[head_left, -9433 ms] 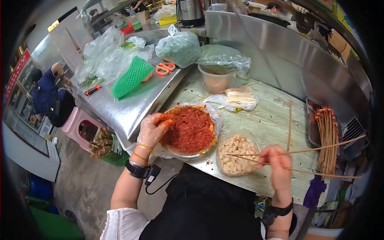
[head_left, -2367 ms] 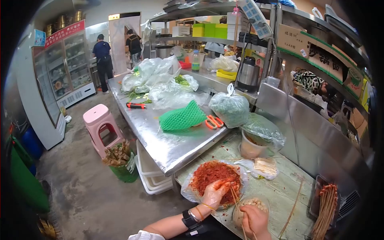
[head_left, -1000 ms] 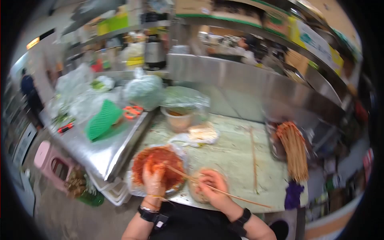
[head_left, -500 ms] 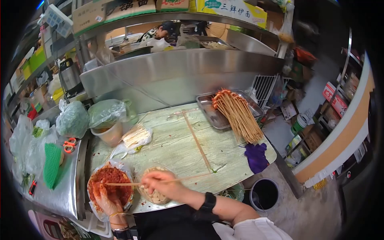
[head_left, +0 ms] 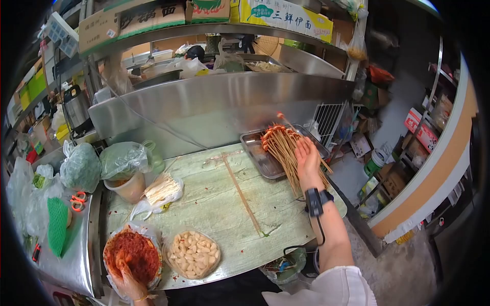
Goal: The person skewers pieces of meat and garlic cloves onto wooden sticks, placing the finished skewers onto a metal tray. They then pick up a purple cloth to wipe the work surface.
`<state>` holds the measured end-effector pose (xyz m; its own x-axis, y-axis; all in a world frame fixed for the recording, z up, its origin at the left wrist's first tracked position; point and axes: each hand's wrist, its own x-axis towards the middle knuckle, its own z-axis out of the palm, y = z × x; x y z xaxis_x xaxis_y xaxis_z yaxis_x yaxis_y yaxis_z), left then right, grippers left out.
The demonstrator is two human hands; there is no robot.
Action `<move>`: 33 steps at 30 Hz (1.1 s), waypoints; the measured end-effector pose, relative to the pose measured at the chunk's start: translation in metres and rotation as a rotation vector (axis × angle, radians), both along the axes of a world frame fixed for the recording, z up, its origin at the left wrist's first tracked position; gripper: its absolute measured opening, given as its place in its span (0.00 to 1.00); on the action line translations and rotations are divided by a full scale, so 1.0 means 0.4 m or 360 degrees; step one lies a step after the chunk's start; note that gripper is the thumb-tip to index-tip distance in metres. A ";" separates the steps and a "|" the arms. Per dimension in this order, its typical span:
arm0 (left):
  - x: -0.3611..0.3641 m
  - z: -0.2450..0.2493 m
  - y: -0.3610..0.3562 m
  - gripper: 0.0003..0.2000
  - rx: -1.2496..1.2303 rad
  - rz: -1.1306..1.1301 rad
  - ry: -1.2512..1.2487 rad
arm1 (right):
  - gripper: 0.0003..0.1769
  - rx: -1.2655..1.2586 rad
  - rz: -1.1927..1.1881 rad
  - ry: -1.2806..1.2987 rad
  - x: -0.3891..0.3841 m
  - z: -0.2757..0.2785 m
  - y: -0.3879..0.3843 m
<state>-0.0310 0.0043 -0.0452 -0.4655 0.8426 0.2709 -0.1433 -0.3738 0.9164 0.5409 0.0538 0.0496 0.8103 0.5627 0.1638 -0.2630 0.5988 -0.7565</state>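
My left hand (head_left: 121, 275) dips into a lined bowl (head_left: 158, 244) of red minced mixture (head_left: 138, 250); its fingers are smeared red and partly sunk, so their grip is hidden. My right hand (head_left: 307, 159) is over the bundle of wooden skewers (head_left: 283, 153), which lie with orange-red tips in a metal tray (head_left: 253, 153). One skewer (head_left: 287, 121) sticks up past its fingers, its red tip raised above the others; the hand appears closed on it. Peeled garlic cloves (head_left: 192, 254) fill a clear container right of the red bowl.
Thin bare sticks (head_left: 162, 188) lie on a plastic bag beside a plastic-covered tub (head_left: 125, 186). Orange-handled scissors (head_left: 78, 201) and a green foam net (head_left: 57, 224) are on the steel side counter. A steel panel (head_left: 204, 109) rises behind the board. A co-worker's dark cap (head_left: 195, 52) shows beyond it.
My right hand has moved from above the garlic, up and right, to the tray, carrying the skewer away from my left hand. My left hand stays in the red bowl.
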 end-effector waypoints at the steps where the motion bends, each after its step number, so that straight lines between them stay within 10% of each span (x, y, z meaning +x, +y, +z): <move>1: -0.001 -0.003 -0.001 0.24 -0.0017 0.0018 0.0030 | 0.22 -0.0030 -0.0117 0.0137 0.046 -0.014 0.028; 13: 0.001 0.020 -0.010 0.23 -0.0148 0.0178 0.0701 | 0.25 -0.0145 -0.0073 0.0685 0.144 -0.135 0.121; 17: 0.026 0.042 -0.015 0.18 -0.0064 0.0185 0.0541 | 0.11 -0.0400 0.0607 0.0146 -0.043 -0.083 0.067; 19: 0.023 0.034 -0.017 0.18 -0.0090 0.0160 0.0532 | 0.10 -0.1036 0.0879 -0.0809 -0.157 -0.076 0.057; 22: 0.030 0.050 -0.023 0.18 -0.0067 0.0112 0.0533 | 0.11 -0.1570 0.0936 -0.1391 -0.263 -0.133 0.098; 24: 0.035 0.060 -0.022 0.18 -0.0060 0.0097 0.0571 | 0.10 -0.2120 0.0526 -0.2564 -0.310 -0.149 0.119; 33: 0.050 0.090 -0.033 0.17 0.0043 0.0058 0.0487 | 0.10 -0.2508 0.0887 -0.2458 -0.310 -0.147 0.196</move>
